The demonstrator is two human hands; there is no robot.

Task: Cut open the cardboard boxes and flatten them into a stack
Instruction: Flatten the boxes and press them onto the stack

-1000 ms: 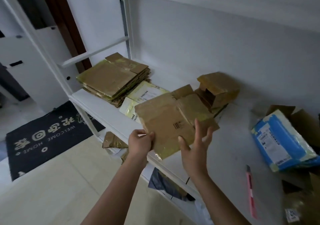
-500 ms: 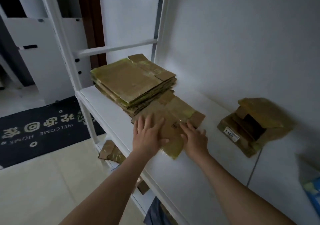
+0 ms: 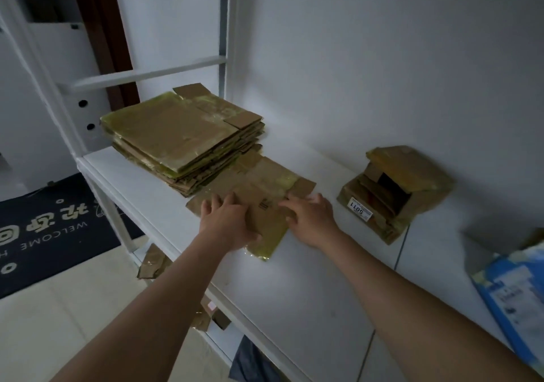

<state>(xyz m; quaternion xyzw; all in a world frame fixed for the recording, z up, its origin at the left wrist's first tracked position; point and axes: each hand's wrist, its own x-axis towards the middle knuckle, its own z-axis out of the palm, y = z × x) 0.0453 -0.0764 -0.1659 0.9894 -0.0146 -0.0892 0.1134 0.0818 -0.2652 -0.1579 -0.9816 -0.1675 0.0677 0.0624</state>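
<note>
Both hands lay flat on one flattened box (image 3: 259, 202) on the white shelf (image 3: 309, 293). Left hand (image 3: 226, 222) and right hand (image 3: 312, 219) had fingers straight and spread, pressing down and gripping nothing. The box sat just beside the stack of flattened boxes (image 3: 182, 137), its far edge touching or tucked under the stack's base (could not tell which).

Risks, as judged from this layout:
- The pressed box carried glossy tape along its near edge. Palms could have slid on that film, letting the panel spring back up at its creases.
- Its near corner reached toward the shelf's front lip. A push in that direction might have tipped it to the floor, where cardboard scraps (image 3: 153, 264) already lay.
- Lifting it onto the stack one-handed risked nudging the upper sheets, which sat unevenly with flaps poking out at the back. The pile could have skewed or shed a layer.
- One opened box (image 3: 394, 190) stood unflattened to the right, near the wall. A wide sweep of the right forearm could have knocked it.
- A blue parcel (image 3: 515, 293) lay at the far right, well apart.
</note>
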